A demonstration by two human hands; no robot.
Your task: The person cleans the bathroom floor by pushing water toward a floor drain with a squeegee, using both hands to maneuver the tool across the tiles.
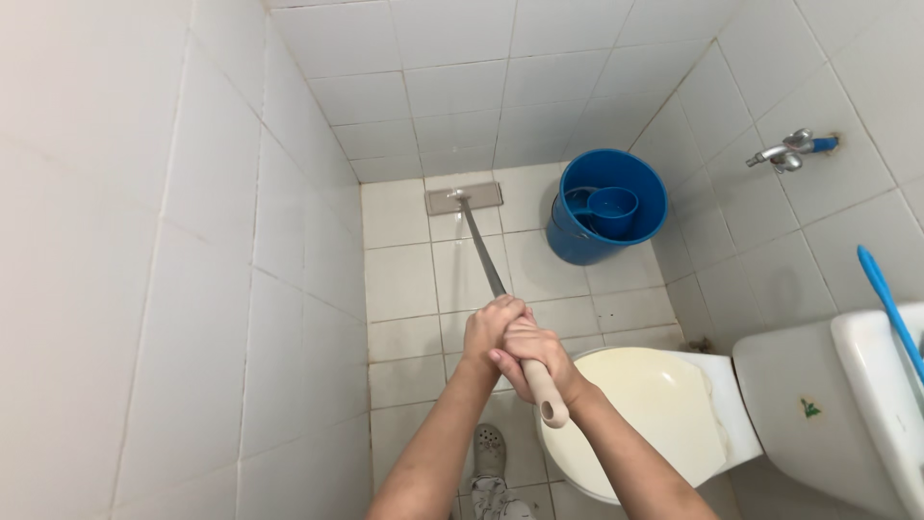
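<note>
Gripping mop handle (496, 284), left hand (488, 330) and right hand (532, 358) clamped, mop head (464, 197) near back wall (462, 87), bucket (610, 206) beside.

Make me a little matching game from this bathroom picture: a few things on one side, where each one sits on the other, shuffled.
Things:
1. bucket
2. mop head
3. tap
4. toilet lid

Places:
A. on the right wall
B. flat on the floor by the far wall
C. just under both hands
D. in the far right corner, dipper inside

Pairs: 1-D, 2-B, 3-A, 4-C
</note>
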